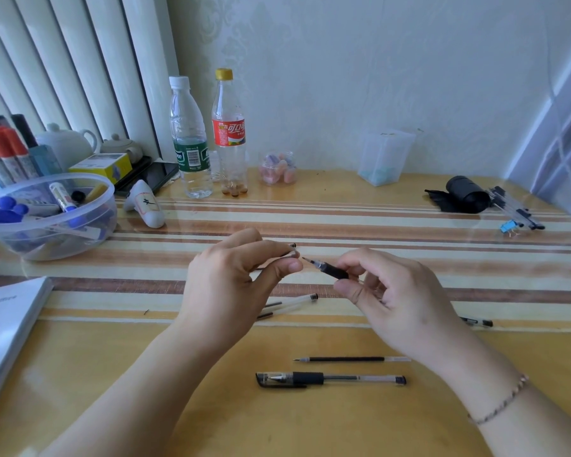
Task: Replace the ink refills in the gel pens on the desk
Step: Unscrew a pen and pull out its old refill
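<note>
My left hand (234, 278) pinches a thin clear pen barrel (292, 248) between thumb and fingers; only its dark end shows past the fingertips. My right hand (396, 291) holds a black pen grip section (332, 271), whose pointed tip aims at the barrel end, a small gap apart. Both are held above the desk. A loose black refill (346, 359) lies on the desk near me. Just below it lies a capped black gel pen (330, 379). Another clear barrel (297, 300) lies under my hands. A further pen (478, 322) peeks out to the right of my right wrist.
A plastic bowl of markers (89, 232) stands at the left, with a white booklet (7, 324) in front of it. Two bottles (192, 143), a small jar (277, 169) and a clear container (383, 159) line the wall. A black roll (465, 192) and bundled pens (515, 209) lie far right.
</note>
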Tool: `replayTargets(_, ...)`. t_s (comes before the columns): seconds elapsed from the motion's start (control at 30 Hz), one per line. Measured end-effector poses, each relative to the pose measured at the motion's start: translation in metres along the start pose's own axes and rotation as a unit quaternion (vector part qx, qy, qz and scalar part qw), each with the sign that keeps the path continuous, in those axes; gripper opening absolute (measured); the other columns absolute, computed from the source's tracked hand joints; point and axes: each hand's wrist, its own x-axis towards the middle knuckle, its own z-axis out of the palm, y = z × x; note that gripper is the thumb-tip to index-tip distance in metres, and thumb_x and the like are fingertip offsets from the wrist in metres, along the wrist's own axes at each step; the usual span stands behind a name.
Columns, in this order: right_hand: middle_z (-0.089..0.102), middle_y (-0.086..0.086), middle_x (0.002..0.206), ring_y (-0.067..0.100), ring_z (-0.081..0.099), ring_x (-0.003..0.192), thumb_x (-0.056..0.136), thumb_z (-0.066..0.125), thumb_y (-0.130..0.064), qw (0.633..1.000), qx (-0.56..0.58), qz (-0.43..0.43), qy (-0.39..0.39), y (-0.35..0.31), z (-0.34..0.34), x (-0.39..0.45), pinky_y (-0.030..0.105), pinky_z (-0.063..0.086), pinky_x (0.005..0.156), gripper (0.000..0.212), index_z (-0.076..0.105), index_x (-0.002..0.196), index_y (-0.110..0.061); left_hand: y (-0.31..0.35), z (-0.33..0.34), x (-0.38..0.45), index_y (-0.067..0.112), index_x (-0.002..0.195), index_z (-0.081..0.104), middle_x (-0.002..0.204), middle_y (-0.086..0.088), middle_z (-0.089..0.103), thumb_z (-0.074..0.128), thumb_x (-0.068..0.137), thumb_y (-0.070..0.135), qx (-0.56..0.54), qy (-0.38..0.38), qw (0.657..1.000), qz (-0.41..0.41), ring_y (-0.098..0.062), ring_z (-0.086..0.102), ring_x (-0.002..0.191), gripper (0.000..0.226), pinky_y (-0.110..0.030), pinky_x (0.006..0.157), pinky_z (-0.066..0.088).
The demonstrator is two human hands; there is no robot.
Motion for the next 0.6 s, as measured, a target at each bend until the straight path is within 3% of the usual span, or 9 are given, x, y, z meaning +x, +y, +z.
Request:
replayTargets(0.23,0.056,-0.024,0.072,0.013,0.053,0.050,0.086,0.049,-0.054,1.000,-0.010,-0.017,-0.005,-0.0023,-0.0019,-0.0003,0.034,0.047,0.044,0.025,0.061,0.099,-0.036,0.0016,0.0007,-0.0008,0.028,0.088,0.076,0.065,0.010,0.050,0.057,0.085,0.050,0.021,-0.027,0.999,0.017,-0.015,0.049,0.054,0.029,-0.029,0.045,0.041)
replayTargets(0.43,0.063,-0.015,0.073,0.009,0.049,0.049,0.086,0.058,-0.046,0.997,-0.059,-0.040,0.003,-0.0016,-0.0060,0.0004,0.030,0.045,0.042,0.022,0.069,0.097,-0.031,-0.0003,-0.0003,-0.0025,0.031,0.088,0.075,0.066,0.010,0.053,0.057,0.085,0.050,0.053,-0.058,0.996,0.040,-0.011,0.046,0.050,0.026,-0.028,0.041,0.042)
replayTargets(0.6,0.070,-0.018,0.085,0.008,0.062,0.071,0.085,0.066,-0.041,0.995,-0.094,-0.042,0.009,-0.0039,-0.0084,-0.0001,0.027,0.049,0.050,0.018,0.075,0.097,-0.030,0.0004,-0.0006,-0.0039,0.035,0.084,0.075,0.065,0.011,0.053,0.058,0.083,0.052,0.100,-0.110,0.987,0.064,-0.011,0.044,0.046,0.025,-0.025,0.038,0.038)
